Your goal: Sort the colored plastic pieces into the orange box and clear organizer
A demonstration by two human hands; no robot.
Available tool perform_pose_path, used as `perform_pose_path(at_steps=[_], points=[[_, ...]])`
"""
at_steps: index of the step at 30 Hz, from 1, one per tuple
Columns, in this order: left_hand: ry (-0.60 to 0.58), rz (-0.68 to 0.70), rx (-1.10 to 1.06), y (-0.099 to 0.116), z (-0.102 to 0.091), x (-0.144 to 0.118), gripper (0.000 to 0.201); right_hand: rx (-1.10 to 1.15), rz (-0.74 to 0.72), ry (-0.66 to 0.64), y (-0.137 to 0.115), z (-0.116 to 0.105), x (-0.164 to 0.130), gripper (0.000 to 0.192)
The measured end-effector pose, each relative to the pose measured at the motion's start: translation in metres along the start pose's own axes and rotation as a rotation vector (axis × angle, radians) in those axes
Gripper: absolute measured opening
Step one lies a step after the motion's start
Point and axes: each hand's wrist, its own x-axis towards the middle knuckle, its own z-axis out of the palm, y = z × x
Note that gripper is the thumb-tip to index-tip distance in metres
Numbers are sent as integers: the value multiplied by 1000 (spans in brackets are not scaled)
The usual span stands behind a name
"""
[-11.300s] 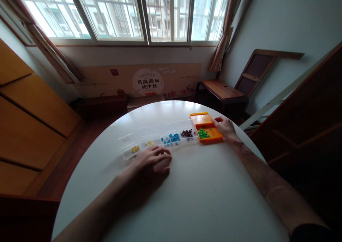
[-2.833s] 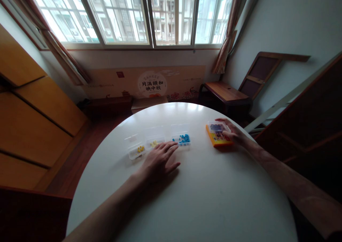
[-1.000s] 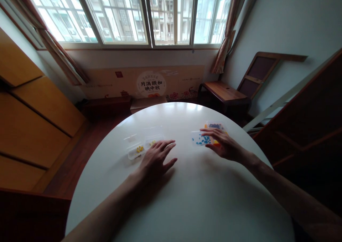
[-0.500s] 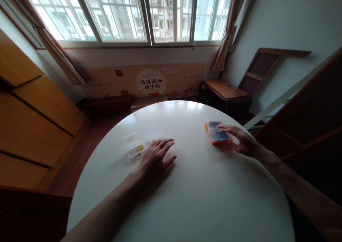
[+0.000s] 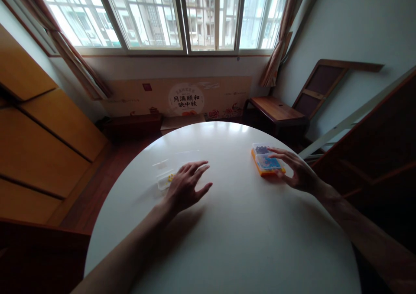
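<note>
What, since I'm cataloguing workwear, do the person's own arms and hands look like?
The left hand and right hand wear no gloves, and I can make out no ring, watch or bracelet. The left forearm and right forearm are bare, with no sleeve clearly visible.

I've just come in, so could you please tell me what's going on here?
A person's right hand is at a clear box of blue pieces, lying with a box of dark pieces on an orange box. The spread left hand is beside a clear box of yellow pieces on the table.
</note>
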Motion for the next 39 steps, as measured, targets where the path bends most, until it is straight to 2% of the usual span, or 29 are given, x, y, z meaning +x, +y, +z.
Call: perform_pose_path(at_steps=[2, 4, 6, 9, 13, 17, 21, 24, 29, 33, 39], points=[[41, -25, 55, -8, -9, 0, 60, -5, -38, 58, -17, 8, 8, 50], [61, -52, 110, -17, -16, -1, 79, 14, -109, 52, -37, 20, 20, 50], [67, -80, 161, -24, -18, -3, 95, 50, -167, 7, -58, 35, 35, 50], [62, -100, 208, -32, -17, -7, 103, 104, -257, -87, -83, 62, 62, 51], [67, -107, 246, -35, -17, -8, 90, 170, -295, -101, -100, 98, 88, 53], [71, -102, 242, -33, -17, -8, 62, 219, -247, -34, -104, 123, 91, 56], [74, -70, 143, -23, -6, -9, 37, 252, -162, -27, -103, 127, 84, 63], [19, -33, 60, -13, 4, -9, 27, 250, -110, -7, -102, 125, 82, 68], [-79, 81, -59, -4, 12, -8, 29, 206, -87, -39, -99, 125, 80, 64], [-68, 101, -115, -6, 11, -7, 31, 188, -86, -101, -94, 127, 77, 55], [-52, 85, -151, -5, 10, -5, 29, 188, -43, -125, -91, 129, 75, 40]])
